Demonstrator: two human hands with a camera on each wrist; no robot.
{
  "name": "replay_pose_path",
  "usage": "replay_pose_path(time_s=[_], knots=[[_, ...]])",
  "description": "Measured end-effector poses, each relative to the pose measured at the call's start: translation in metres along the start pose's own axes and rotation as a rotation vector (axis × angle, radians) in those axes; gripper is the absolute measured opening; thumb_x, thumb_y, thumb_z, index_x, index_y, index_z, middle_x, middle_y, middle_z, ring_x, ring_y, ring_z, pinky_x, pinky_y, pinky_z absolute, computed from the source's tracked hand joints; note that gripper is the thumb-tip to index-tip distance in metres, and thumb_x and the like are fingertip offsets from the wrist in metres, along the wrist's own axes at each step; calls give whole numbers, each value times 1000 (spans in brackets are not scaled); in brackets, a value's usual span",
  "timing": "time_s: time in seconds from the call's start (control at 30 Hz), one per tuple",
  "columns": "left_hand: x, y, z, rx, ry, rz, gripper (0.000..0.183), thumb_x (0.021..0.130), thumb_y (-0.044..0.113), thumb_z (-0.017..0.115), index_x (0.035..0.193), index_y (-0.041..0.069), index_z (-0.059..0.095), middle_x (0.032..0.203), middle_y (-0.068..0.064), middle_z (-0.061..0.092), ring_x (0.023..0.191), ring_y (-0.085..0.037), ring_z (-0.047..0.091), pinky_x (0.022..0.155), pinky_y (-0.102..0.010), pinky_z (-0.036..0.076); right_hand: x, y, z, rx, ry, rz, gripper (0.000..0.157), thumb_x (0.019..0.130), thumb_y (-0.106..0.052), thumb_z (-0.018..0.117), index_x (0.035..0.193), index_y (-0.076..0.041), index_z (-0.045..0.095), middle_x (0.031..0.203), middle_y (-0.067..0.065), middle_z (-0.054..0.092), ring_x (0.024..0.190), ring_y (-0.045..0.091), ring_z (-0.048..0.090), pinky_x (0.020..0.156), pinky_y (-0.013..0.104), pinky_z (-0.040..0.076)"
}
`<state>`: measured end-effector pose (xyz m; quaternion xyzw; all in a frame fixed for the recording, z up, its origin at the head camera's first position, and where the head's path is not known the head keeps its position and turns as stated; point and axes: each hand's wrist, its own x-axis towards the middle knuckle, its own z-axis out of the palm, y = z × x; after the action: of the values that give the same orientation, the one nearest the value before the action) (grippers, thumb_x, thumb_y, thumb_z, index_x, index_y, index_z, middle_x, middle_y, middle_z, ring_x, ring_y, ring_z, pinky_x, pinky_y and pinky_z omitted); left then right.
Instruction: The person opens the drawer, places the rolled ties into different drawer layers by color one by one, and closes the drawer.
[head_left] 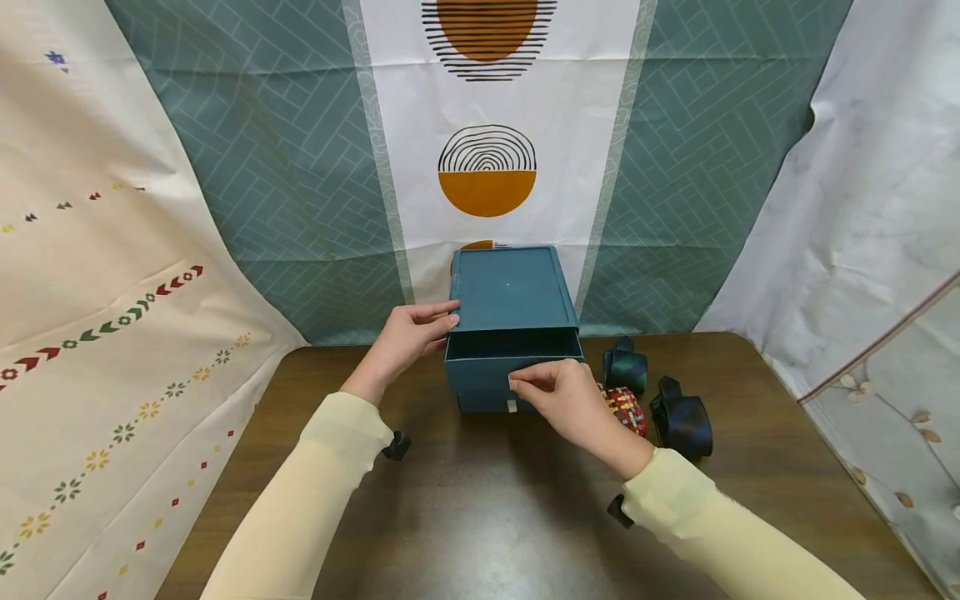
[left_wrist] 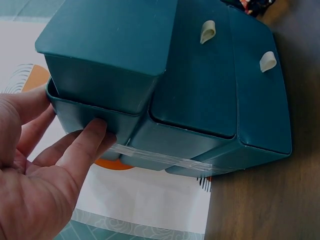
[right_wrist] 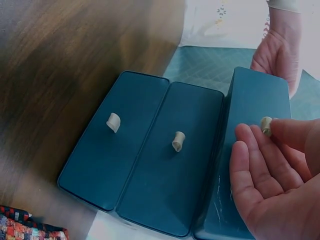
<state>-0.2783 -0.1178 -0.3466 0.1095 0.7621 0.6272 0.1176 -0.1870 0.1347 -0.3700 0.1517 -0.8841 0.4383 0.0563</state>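
A teal drawer box [head_left: 513, 287] stands near the back of the table. Its top drawer [head_left: 480, 372] is pulled partly out, with a dark gap showing behind its front. My right hand [head_left: 573, 404] pinches the cream pull tab [right_wrist: 266, 126] of that drawer between thumb and fingertips. On the box's left side, my left hand [head_left: 408, 337] touches the wall near the top edge, its fingers [left_wrist: 82, 145] fairly straight against the teal side. Two lower drawers [right_wrist: 167, 165] sit closed, each with its own cream loop tab [right_wrist: 178, 141].
Right of the box lie rolled neckties: a dark green one [head_left: 627, 368], a multicoloured one [head_left: 626, 410] and a navy one [head_left: 684, 423]. The brown wooden table [head_left: 450, 517] ends at a patterned cloth backdrop [head_left: 300, 208] behind the box. Clear tape [left_wrist: 165, 157] runs along the box's side.
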Motion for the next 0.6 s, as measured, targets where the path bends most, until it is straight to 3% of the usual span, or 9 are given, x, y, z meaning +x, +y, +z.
replay_pose_path(time_s=[0.6], knots=[[-1,1,1,-10,8,-3,42,90,30,63,130,20,58,138,1,50,126,-15,50,100,-44,45,-9,-3,-4,20,-45,-1,15,84,-25,70,98,-21,76,93,-9,72,78,1,66,65,18,55]])
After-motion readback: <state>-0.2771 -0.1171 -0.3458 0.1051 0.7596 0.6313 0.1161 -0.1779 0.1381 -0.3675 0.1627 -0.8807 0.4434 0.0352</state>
